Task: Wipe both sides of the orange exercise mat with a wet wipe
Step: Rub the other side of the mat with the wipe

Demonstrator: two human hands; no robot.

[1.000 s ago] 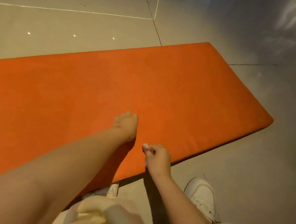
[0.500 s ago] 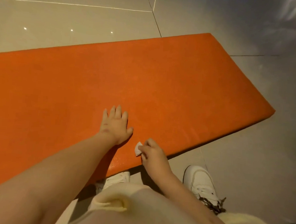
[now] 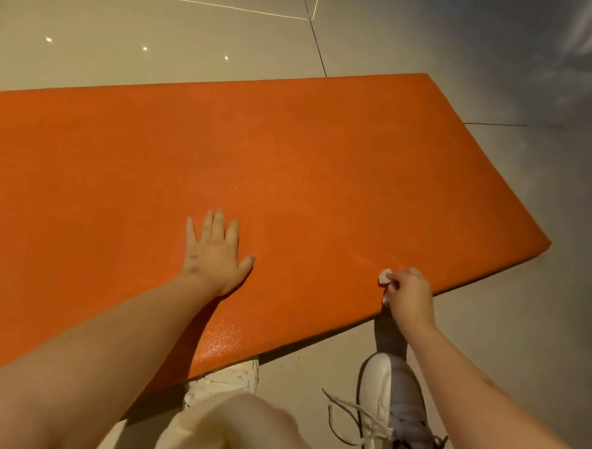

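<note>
The right hand point(image 3: 408, 292), pinching the small crumpled white wet wipe point(image 3: 385, 276), has slid rightward along the flat orange foam exercise mat point(image 3: 291, 162); the left hand point(image 3: 214, 251) presses flat, fingers spread, so the top side is mid-wipe.

Left palm flat, right fingers pinching.
I see my left hand point(image 3: 214, 251) lying palm down on the mat point(image 3: 291, 155), fingers straight toward 12 o'clock and thumb splayed toward 3, its bare forearm entering from 7 o'clock. My right hand point(image 3: 409, 293), at 4 o'clock from the left, curls its fingers round a wet wipe point(image 3: 385, 276); that forearm runs in from 5 o'clock.
</note>
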